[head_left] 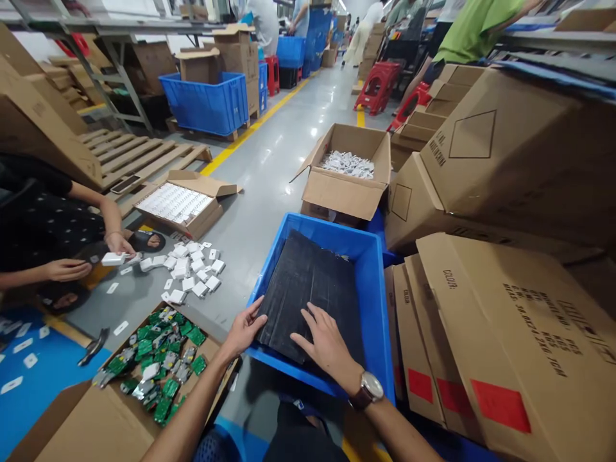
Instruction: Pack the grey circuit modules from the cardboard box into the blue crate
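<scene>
A black flat sheet (pixel 301 279) with creases lies at a slant in a blue plastic bin (pixel 376 301) right before me. My left hand (pixel 244 328) is at the sheet's left edge by the bin's rim, its thumb and fingers apart. Over the sheet's lower part my right hand (pixel 330 340) is spread with its fingers stretched out; a wristwatch (pixel 368 389) is on that wrist. Whether the right palm presses on the sheet I cannot tell. What lies beneath the sheet is mostly hidden.
Left of the bin, a carton holds green circuit boards (pixel 163 359). White plastic casings (pixel 190 266) are heaped on the floor near another person's hands (pixel 118 247). Beyond the bin stands an open carton (pixel 346 189) of white parts. Large cartons (pixel 520 333) crowd the right side.
</scene>
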Motion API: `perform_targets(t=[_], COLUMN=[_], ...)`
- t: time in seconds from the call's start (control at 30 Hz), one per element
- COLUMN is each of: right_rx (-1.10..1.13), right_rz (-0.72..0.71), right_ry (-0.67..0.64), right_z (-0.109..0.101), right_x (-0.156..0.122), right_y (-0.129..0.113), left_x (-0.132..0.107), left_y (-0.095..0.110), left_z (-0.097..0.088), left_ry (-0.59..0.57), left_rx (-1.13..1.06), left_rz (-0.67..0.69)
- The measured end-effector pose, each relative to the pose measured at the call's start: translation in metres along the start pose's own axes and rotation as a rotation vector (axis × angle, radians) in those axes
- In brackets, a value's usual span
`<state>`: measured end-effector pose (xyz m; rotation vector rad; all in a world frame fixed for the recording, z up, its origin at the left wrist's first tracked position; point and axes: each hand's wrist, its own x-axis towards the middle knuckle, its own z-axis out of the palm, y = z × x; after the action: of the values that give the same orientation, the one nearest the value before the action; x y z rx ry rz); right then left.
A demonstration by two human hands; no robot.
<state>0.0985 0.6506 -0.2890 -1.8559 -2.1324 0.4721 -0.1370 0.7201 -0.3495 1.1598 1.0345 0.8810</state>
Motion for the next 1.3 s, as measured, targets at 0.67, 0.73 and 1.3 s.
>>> perform_targets(t=[0.67, 0.73, 1.3], right_rx=[-0.034, -0.012, 0.306], right_rz=[0.674, 0.717, 0.876], right_ry=[-0.400, -0.316, 0.149], right_z=[0.031, 0.032, 0.023], right_x=[0.005, 0.005, -0.006], right_y=[0.062, 0.066, 0.119], left_x=[-0.035, -0.033, -0.029], left_y=[-0.011, -0.011, -0.025], left_z=[0.013, 0.014, 0.019], left_ry=[0.008, -0.015, -0.021], left_rx=[0.969, 1.020, 1.134], left_rz=[0.457, 0.442, 0.322])
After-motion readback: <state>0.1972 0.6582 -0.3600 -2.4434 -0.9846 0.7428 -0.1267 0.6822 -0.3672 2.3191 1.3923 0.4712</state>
